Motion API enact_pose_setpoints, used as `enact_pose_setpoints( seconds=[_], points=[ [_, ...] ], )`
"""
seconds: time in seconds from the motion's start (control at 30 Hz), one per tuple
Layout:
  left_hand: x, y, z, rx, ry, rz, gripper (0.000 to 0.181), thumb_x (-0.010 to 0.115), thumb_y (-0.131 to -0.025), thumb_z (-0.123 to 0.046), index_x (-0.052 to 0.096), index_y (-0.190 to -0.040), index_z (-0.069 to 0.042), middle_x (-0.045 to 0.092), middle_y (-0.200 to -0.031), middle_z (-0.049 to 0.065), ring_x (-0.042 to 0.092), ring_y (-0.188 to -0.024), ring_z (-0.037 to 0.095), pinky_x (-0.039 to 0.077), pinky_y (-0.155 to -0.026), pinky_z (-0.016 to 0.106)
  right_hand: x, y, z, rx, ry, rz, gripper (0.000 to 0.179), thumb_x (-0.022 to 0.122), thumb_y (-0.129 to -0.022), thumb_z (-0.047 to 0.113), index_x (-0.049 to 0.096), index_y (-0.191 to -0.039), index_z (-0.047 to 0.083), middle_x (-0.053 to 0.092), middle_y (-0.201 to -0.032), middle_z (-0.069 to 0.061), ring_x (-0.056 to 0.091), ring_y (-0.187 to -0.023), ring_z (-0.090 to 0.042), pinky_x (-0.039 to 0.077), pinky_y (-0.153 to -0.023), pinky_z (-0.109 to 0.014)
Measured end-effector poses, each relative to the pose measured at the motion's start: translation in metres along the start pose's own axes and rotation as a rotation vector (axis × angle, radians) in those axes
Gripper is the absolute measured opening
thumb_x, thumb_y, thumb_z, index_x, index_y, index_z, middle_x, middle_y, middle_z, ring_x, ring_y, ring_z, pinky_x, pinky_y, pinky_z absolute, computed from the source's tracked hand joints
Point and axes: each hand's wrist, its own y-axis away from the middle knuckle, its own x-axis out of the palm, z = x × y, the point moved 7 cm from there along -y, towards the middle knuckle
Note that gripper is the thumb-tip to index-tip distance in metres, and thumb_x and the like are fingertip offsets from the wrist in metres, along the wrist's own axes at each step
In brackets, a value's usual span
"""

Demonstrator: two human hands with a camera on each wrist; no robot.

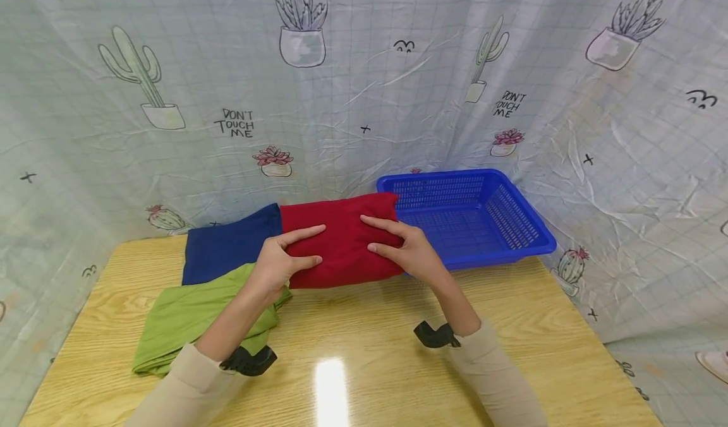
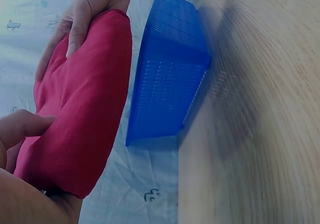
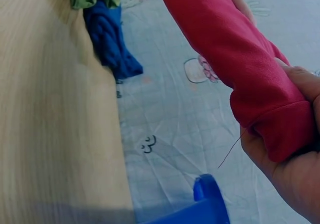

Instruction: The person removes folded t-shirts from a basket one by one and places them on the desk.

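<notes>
A folded red cloth (image 1: 344,244) is held up off the table between both hands. My left hand (image 1: 279,259) grips its left end, thumb and index finger on the top face and the other fingers hidden underneath. At the opposite end my right hand (image 1: 412,250) holds it the same way. In the left wrist view the red cloth (image 2: 85,99) hangs in the air beside the basket. The right wrist view shows the folded end of the red cloth (image 3: 270,99) lying in the right palm. A blue plastic basket (image 1: 534,225) stands just right of the cloth.
On the left of the wooden table (image 1: 375,364) lie a folded dark blue cloth (image 1: 227,247) and a folded green cloth (image 1: 188,319) in front of it. A printed curtain (image 1: 341,98) hangs behind the table and along its sides.
</notes>
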Motion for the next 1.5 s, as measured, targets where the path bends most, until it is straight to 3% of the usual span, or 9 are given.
enact_pose_setpoints(
  seconds=[0.1, 0.23, 0.5, 0.8, 0.9, 1.03, 1.13, 1.23, 1.5],
  points=[
    [-0.005, 0.003, 0.003, 0.010, -0.063, -0.023, 0.056, 0.077, -0.087, 0.001, 0.067, -0.138, -0.022, 0.047, -0.151, 0.003, 0.055, -0.079, 0.010, 0.042, -0.053, 0.021, 0.006, 0.000, -0.002, -0.015, 0.044, 0.000, 0.051, 0.076, -0.093, 0.021, 0.063, -0.142, 0.032, 0.062, -0.140, 0.006, 0.059, -0.122, -0.017, 0.055, -0.088, -0.030],
    [-0.014, 0.007, 0.013, 0.009, -0.122, -0.049, 0.055, 0.075, -0.088, 0.001, 0.067, -0.138, -0.021, 0.045, -0.154, 0.004, 0.047, -0.105, 0.018, 0.040, -0.053, 0.022, 0.017, 0.000, -0.005, -0.046, 0.130, 0.017, 0.052, 0.077, -0.093, 0.021, 0.063, -0.142, 0.031, 0.061, -0.142, 0.008, 0.057, -0.122, -0.016, 0.052, -0.091, -0.030],
    [-0.028, 0.016, 0.035, -0.041, -0.177, -0.080, 0.057, 0.077, -0.088, -0.002, 0.065, -0.140, -0.024, 0.046, -0.153, 0.009, 0.056, -0.096, 0.021, 0.041, -0.053, 0.023, 0.040, 0.004, -0.014, -0.052, 0.224, 0.063, 0.050, 0.076, -0.094, 0.017, 0.064, -0.141, 0.027, 0.064, -0.086, 0.005, 0.040, -0.056, -0.008, 0.042, -0.062, -0.025],
    [-0.038, 0.022, 0.053, -0.054, -0.170, -0.086, 0.059, 0.075, -0.088, 0.002, 0.064, -0.142, -0.020, 0.038, -0.160, 0.010, 0.036, -0.140, 0.032, 0.043, -0.058, 0.022, 0.057, 0.006, -0.020, -0.075, 0.307, 0.087, 0.050, 0.076, -0.093, 0.013, 0.064, -0.140, 0.023, 0.064, -0.139, -0.002, 0.062, -0.110, -0.020, 0.052, -0.086, -0.033],
    [-0.040, 0.023, 0.058, -0.071, -0.168, -0.094, 0.058, 0.076, -0.088, 0.001, 0.065, -0.141, -0.022, 0.044, -0.155, 0.012, 0.060, -0.093, 0.027, 0.042, -0.054, 0.020, 0.061, 0.007, -0.024, -0.062, 0.311, 0.093, 0.050, 0.076, -0.093, 0.013, 0.065, -0.140, 0.023, 0.064, -0.139, -0.003, 0.062, -0.119, -0.022, 0.052, -0.094, -0.037],
    [-0.040, 0.023, 0.064, -0.108, -0.170, -0.098, 0.058, 0.076, -0.088, 0.000, 0.066, -0.140, -0.024, 0.051, -0.148, 0.014, 0.030, -0.054, 0.018, 0.029, -0.047, 0.024, 0.064, 0.008, -0.030, -0.046, 0.341, 0.099, 0.050, 0.077, -0.092, 0.014, 0.065, -0.140, 0.023, 0.064, -0.139, -0.003, 0.062, -0.119, -0.022, 0.052, -0.096, -0.040],
    [-0.037, 0.023, 0.069, -0.114, -0.176, -0.084, 0.060, 0.076, -0.088, 0.000, 0.064, -0.142, -0.024, 0.045, -0.153, 0.011, 0.055, -0.087, 0.017, 0.040, -0.054, 0.022, 0.065, 0.009, -0.035, -0.032, 0.355, 0.099, 0.049, 0.077, -0.092, 0.014, 0.065, -0.139, 0.023, 0.064, -0.138, -0.003, 0.062, -0.121, -0.023, 0.052, -0.098, -0.041],
    [-0.034, 0.021, 0.072, -0.106, -0.176, -0.072, 0.065, 0.076, -0.088, 0.002, 0.060, -0.145, -0.025, 0.043, -0.155, 0.010, 0.051, -0.127, 0.029, 0.053, -0.073, 0.024, 0.064, 0.010, -0.041, -0.011, 0.351, 0.091, 0.049, 0.077, -0.092, 0.013, 0.066, -0.138, 0.021, 0.065, -0.138, -0.004, 0.059, -0.129, -0.025, 0.049, -0.104, -0.043],
    [-0.023, 0.015, 0.081, -0.091, -0.186, -0.054, 0.074, 0.075, -0.086, 0.005, 0.055, -0.149, -0.026, 0.053, -0.144, 0.014, 0.057, -0.123, 0.033, 0.055, -0.089, 0.034, 0.061, 0.018, -0.053, 0.033, 0.412, 0.091, 0.048, 0.077, -0.091, 0.013, 0.065, -0.138, 0.017, 0.065, -0.136, -0.008, 0.060, -0.125, -0.028, 0.051, -0.101, -0.045]
  ],
)
